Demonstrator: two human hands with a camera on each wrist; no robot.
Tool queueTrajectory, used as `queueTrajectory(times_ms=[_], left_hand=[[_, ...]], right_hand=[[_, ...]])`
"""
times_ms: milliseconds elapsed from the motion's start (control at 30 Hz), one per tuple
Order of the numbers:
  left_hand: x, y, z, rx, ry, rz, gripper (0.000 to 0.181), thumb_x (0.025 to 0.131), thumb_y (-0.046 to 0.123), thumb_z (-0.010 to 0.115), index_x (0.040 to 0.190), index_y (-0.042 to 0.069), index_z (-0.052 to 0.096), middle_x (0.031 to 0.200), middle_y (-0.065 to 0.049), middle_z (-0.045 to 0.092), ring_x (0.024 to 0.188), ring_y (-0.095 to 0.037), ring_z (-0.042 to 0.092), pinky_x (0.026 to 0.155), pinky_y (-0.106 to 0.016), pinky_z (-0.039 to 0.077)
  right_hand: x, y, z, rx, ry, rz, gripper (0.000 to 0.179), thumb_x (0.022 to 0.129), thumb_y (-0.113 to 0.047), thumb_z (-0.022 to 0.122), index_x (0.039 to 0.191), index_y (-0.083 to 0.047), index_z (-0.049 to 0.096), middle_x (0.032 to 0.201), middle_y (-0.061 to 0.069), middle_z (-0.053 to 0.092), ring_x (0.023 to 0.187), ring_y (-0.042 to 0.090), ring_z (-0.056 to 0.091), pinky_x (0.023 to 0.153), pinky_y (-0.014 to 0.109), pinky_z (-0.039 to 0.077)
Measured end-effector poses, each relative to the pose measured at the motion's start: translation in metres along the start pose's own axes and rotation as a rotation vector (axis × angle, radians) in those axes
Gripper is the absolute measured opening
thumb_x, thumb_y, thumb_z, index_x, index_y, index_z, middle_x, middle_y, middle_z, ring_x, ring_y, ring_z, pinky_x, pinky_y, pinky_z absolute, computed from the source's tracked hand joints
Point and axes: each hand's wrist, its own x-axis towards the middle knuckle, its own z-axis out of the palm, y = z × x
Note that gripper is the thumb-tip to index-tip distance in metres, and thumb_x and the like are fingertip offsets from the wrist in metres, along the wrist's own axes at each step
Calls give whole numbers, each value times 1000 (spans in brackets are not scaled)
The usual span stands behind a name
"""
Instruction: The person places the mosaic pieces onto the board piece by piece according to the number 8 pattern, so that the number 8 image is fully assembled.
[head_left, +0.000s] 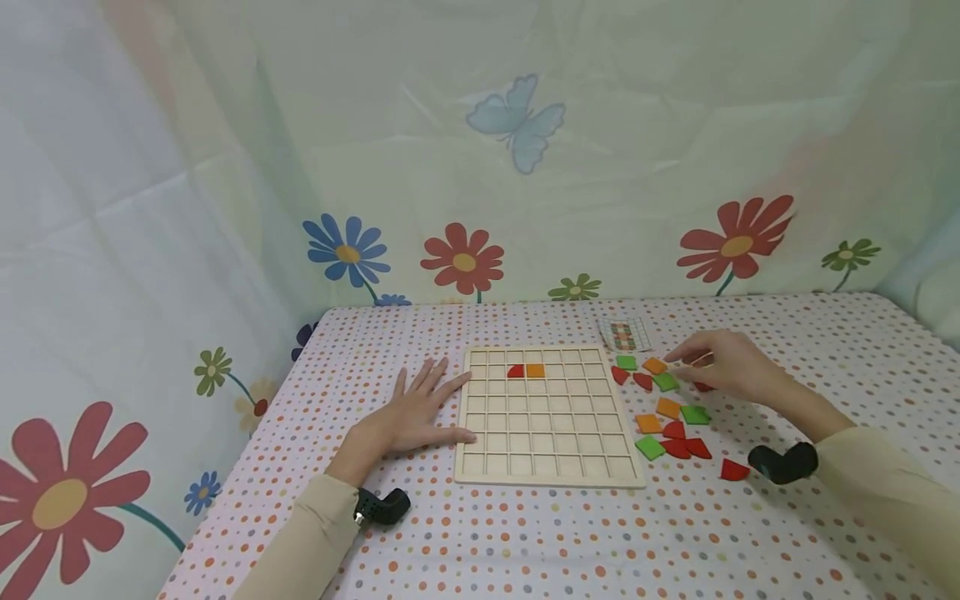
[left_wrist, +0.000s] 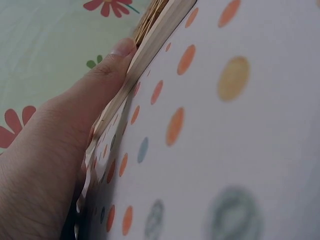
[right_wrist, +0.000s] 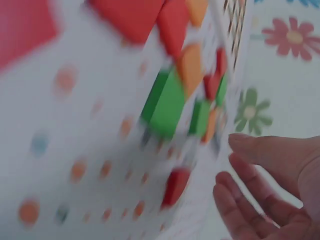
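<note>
My left hand (head_left: 416, 417) lies with fingers spread at the left side of a wooden grid board (head_left: 551, 481). Its thumb and index fingertip touch the frame, and the thumb (left_wrist: 112, 65) shows against the board's side in the left wrist view. One red quarter-round piece (head_left: 516, 372) and one orange square (head_left: 535, 371) sit side by side in the second row. Over the loose pieces hovers my right hand (head_left: 731, 367), fingers loosely bent, its fingertips near an orange square (head_left: 655, 366) and a green square (head_left: 665, 382). Nothing shows between thumb and fingers in the right wrist view.
Right of the board lie several more red, orange and green pieces, among them a green square (head_left: 695, 415) and a red quarter-round (head_left: 735, 470) nearer me. A small pattern card (head_left: 626, 336) lies behind them. Dotted cloth (head_left: 525, 542) covers the table; a flowered curtain (head_left: 615, 167) hangs behind.
</note>
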Motion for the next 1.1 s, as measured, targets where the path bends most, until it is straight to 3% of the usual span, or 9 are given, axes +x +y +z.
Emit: queueTrajectory(times_ms=[267,633,933,1100], left_hand=[[0,-1,2,-5,4,7,97,91,77,58,169,34,20,176,-9,2,161,-33,-9,123,-68,-5],[2,-1,2,3,-4,-10,100,88,83,53,169,35,19,177,-7,1,161,-31,-9,124,-67,-5],[1,0,-1,-1,-11,2,99,90,78,57,169,33,18,176,-9,2,161,-33,-8,124,-67,-5],[0,0,-2,-7,-14,3,98,91,76,58,169,33,17,176,-10,1,161,-33,-9,123,-68,-6]], right_hand=[[-2,33,-10,8,-113,170,31,88,-3,81,110,16,71,101,29,72,84,33,66,70,39,56],[4,40,-15,16,-179,189,27,87,-5,83,107,11,74,91,17,74,85,32,64,81,54,54],[-2,44,-13,29,-88,215,29,85,-7,86,104,11,74,88,17,72,82,32,61,79,53,53],[-6,42,-8,34,-18,189,26,82,-6,88,99,9,75,89,16,72,82,32,62,75,45,52]])
